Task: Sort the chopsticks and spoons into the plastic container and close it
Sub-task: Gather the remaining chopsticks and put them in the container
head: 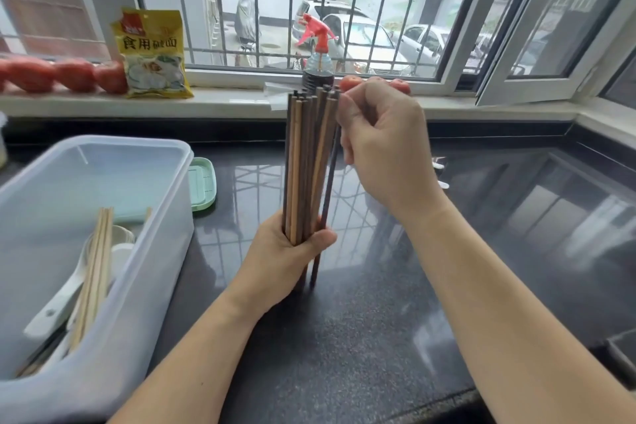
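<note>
A bundle of brown wooden chopsticks (306,162) stands upright on the dark counter (447,251), tips down. My left hand (285,255) grips the bundle near its lower end. My right hand (382,148) has its fingers curled against the upper part of the bundle, pinching a dark chopstick (327,203) at its right side. The translucent plastic container (148,272) sits open at the left. Inside it lie several pale chopsticks (94,272) and white spoons (65,293).
A pale green lid or tray (203,184) lies behind the container. On the windowsill stand a yellow food packet (153,55), tomatoes (62,74) and a spray bottle (318,58) with a red trigger. White spoons (440,165) show partly behind my right hand.
</note>
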### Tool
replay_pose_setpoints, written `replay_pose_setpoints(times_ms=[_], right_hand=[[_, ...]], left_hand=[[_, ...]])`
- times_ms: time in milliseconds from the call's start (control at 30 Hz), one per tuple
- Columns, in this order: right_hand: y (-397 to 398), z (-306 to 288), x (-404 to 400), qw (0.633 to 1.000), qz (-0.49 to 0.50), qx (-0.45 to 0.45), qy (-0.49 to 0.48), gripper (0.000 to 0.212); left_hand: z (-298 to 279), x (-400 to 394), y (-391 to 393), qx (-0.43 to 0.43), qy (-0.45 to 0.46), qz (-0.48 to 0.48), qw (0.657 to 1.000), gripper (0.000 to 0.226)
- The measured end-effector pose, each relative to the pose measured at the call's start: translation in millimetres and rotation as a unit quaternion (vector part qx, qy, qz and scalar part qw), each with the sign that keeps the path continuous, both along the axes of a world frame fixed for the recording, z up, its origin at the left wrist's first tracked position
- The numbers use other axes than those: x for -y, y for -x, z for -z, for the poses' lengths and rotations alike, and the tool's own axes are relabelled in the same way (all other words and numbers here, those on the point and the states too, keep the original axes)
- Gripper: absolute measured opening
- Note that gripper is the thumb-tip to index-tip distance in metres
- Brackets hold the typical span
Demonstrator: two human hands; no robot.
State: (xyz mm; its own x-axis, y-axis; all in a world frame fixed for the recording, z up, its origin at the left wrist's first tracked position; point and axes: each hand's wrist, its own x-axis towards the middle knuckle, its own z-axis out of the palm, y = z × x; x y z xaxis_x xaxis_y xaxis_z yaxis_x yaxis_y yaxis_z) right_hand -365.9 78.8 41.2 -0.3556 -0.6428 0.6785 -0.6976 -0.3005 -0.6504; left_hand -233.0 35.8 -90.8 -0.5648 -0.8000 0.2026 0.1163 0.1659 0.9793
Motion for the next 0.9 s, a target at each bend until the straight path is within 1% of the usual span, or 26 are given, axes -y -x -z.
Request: replay_pose_setpoints(times_ms=[33, 100, 167, 233, 300, 333, 367, 400, 433, 500, 533, 600, 700, 733, 767, 800, 833, 867, 900], right_hand=[[-1, 1, 1, 1.0, -0.002, 0.006, 0.004, 0.03], [-3, 5, -1, 0.999, -0.025, 0.037, 0.005, 0.031], [-5, 14, -6, 0.993, -0.065, 0.098, 0.006, 0.034], [-4, 31, -12, 0.984, -0.112, 0.135, -0.019, 0.048], [-4, 46, -17, 0.966, -0.186, 0.16, -0.08, 0.07], [-5, 52, -18, 0.952, -0.226, 0.173, -0.108, 0.075], [-9, 57, -19, 0.943, -0.252, 0.181, -0.122, 0.074], [-15, 60, -20, 0.942, -0.248, 0.189, -0.12, 0.065], [-22, 63, -21, 0.949, -0.219, 0.198, -0.108, 0.053], [-38, 71, -20, 0.965, -0.124, 0.219, -0.073, 0.029], [-44, 76, -19, 0.969, -0.078, 0.225, -0.065, 0.023], [-50, 86, -16, 0.97, -0.025, 0.234, -0.058, 0.024], [-46, 86, -13, 0.972, -0.01, 0.232, -0.041, 0.027], [-44, 84, -13, 0.975, -0.004, 0.222, -0.032, 0.026], [-42, 84, -13, 0.977, 0.0, 0.212, -0.027, 0.026], [-41, 86, -13, 0.978, 0.0, 0.205, -0.024, 0.026], [-41, 88, -12, 0.979, -0.001, 0.203, -0.026, 0.026], [-41, 92, -13, 0.979, -0.002, 0.202, -0.027, 0.026], [-42, 97, -12, 0.98, 0.002, 0.199, -0.029, 0.025]], left_hand=[[1, 0, 0, 0.003, -0.002, -0.001, 1.0, 0.02], [2, 1, 0, 0.009, -0.008, -0.01, 1.0, 0.02], [1, 1, 0, 0.012, -0.003, -0.023, 1.0, 0.022], [-1, 1, -1, 0.011, -0.003, -0.03, 1.0, 0.016], [-4, -1, -1, 0.018, -0.003, -0.013, 1.0, 0.01], [-4, -2, 0, 0.027, -0.001, 0.003, 1.0, 0.009], [-5, -4, 0, 0.044, 0.005, 0.024, 0.999, 0.008], [-7, -7, 0, 0.07, 0.015, 0.044, 0.996, 0.011], [-9, -10, 0, 0.098, 0.03, 0.061, 0.993, 0.02], [-14, -18, -1, 0.131, 0.055, 0.084, 0.986, 0.033], [-18, -21, -2, 0.141, 0.06, 0.088, 0.984, 0.035], [-21, -26, -1, 0.143, 0.064, 0.069, 0.985, 0.033], [-25, -37, 0, 0.164, 0.074, 0.027, 0.983, 0.03], [-25, -42, -1, 0.172, 0.074, 0.027, 0.982, 0.039], [-23, -48, -3, 0.178, 0.068, 0.03, 0.981, 0.054], [-24, -55, -9, 0.191, 0.06, 0.017, 0.98, 0.068], [-28, -63, -16, 0.204, 0.051, -0.012, 0.978, 0.077], [-36, -72, -25, 0.202, 0.051, -0.051, 0.977, 0.082], [-45, -79, -36, 0.187, 0.071, -0.091, 0.976, 0.082]])
